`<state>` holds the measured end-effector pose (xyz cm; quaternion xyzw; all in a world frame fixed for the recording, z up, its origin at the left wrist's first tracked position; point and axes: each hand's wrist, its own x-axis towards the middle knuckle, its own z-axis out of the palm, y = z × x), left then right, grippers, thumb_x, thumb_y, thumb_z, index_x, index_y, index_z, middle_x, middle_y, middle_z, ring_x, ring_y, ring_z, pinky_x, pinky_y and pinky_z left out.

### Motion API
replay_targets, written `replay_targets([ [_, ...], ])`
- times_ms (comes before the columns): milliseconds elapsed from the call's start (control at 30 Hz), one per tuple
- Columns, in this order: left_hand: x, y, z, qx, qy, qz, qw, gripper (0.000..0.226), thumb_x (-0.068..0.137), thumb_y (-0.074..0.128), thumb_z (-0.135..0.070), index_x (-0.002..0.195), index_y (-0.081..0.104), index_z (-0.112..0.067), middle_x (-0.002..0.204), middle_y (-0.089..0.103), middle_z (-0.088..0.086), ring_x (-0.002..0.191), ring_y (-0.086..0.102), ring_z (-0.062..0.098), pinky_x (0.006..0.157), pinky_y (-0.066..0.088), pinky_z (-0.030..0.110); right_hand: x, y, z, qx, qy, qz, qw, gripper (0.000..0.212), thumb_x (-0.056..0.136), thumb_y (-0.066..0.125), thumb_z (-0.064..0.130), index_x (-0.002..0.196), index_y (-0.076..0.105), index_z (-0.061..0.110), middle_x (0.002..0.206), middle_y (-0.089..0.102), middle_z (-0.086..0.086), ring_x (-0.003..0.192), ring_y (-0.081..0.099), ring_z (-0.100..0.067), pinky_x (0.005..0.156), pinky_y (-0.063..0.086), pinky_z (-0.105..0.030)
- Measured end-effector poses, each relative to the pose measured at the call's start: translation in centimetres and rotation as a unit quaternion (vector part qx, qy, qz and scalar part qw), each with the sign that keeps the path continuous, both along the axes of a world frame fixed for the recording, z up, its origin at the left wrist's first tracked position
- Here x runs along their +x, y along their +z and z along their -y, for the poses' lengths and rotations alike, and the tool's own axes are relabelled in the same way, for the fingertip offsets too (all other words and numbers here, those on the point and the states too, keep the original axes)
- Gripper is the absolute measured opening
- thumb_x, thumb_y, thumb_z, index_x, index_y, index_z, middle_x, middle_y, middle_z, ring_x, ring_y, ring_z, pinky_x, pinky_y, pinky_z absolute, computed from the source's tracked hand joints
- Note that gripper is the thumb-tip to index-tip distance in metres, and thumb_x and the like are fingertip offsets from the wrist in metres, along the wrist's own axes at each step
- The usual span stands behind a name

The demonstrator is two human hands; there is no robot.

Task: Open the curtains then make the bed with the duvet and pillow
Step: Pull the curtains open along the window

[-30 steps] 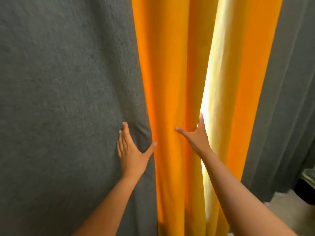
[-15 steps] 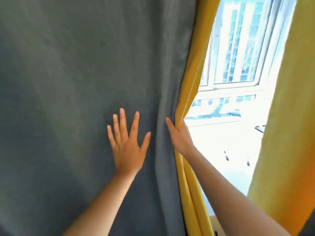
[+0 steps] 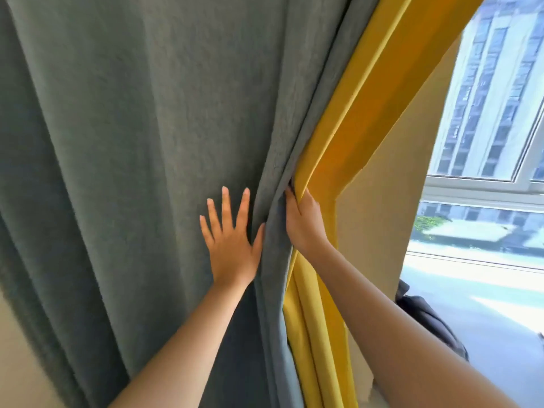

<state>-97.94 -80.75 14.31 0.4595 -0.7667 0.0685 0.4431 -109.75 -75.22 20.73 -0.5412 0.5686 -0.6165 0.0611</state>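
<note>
The curtain (image 3: 132, 142) fills most of what I see, from 12 o'clock round through 9 to 6. It is a heavy grey-green cloth with a fine, felt-like nap, hanging in broad soft folds. Along its 3 o'clock edge runs a bright yellow band (image 3: 353, 113), smooth and slightly glossy, and it creases into narrow pleats towards 6 o'clock. Beyond the band, the cloth shows a paler, tan face where daylight falls on it.

The left hand (image 3: 231, 240) lies flat on the grey cloth just below the middle of the view, fingers straight and spread, thumb out towards the fold. The right hand (image 3: 304, 225) is just beside it at 3 o'clock. Its fingers curl into the crease where grey meets yellow and grip the bunched edge; the fingertips are buried in the fold.

At 3 o'clock the window (image 3: 471, 187) stands uncovered, with a white frame. A tall pale building (image 3: 500, 98) shows through the glass. Towards 4 o'clock a dark bag (image 3: 426, 319) sits below the sill, partly behind the right forearm.
</note>
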Motion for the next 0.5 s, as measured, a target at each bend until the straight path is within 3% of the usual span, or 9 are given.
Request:
replay_targets([
  [100, 5.0, 0.7, 2.9, -0.021, 0.026, 0.008, 0.999, 0.073, 0.095, 0.040, -0.050, 0.153, -0.001, -0.035, 0.163, -0.002, 0.005, 0.149, -0.003, 0.032, 0.119, 0.007, 0.056, 4.8, 0.6, 3.9, 0.003, -0.003, -0.038, 0.999, 0.030, 0.104, 0.033, 0.032, 0.118, 0.055, 0.017, 0.104, 0.063, 0.003, 0.096, 0.062, -0.018, 0.073, 0.044, -0.018],
  [267, 13.5, 2.2, 8.0, 0.008, 0.028, -0.054, 0.998, 0.068, 0.094, 0.027, -0.061, 0.152, -0.003, -0.039, 0.163, -0.003, 0.004, 0.149, -0.005, 0.033, 0.119, 0.003, 0.053, 12.1, 1.2, 10.1, 0.007, 0.009, -0.084, 0.996, 0.033, 0.104, 0.034, 0.025, 0.130, 0.052, 0.015, 0.118, 0.064, -0.003, 0.106, 0.060, -0.021, 0.067, 0.034, -0.005],
  [400, 20.1, 3.2, 12.5, 0.046, -0.095, -0.112, 0.988, 0.063, 0.090, 0.021, -0.071, 0.143, -0.010, -0.055, 0.163, -0.002, -0.007, 0.149, -0.006, 0.018, 0.121, 0.006, 0.050, 18.9, 1.8, 15.2, -0.014, 0.029, -0.101, 0.994, 0.036, 0.103, 0.036, 0.019, 0.135, 0.050, 0.014, 0.128, 0.062, -0.007, 0.115, 0.057, -0.024, 0.080, 0.034, -0.009],
  [500, 25.7, 3.2, 16.2, 0.044, -0.140, -0.083, 0.986, 0.075, 0.082, 0.029, -0.081, 0.138, -0.016, -0.061, 0.161, -0.002, -0.016, 0.148, -0.007, 0.009, 0.121, 0.003, 0.047, 24.4, 2.6, 19.4, -0.020, 0.063, -0.136, 0.989, 0.035, 0.102, 0.036, 0.017, 0.134, 0.050, 0.014, 0.124, 0.064, -0.007, 0.111, 0.059, -0.024, 0.078, 0.036, -0.012],
])
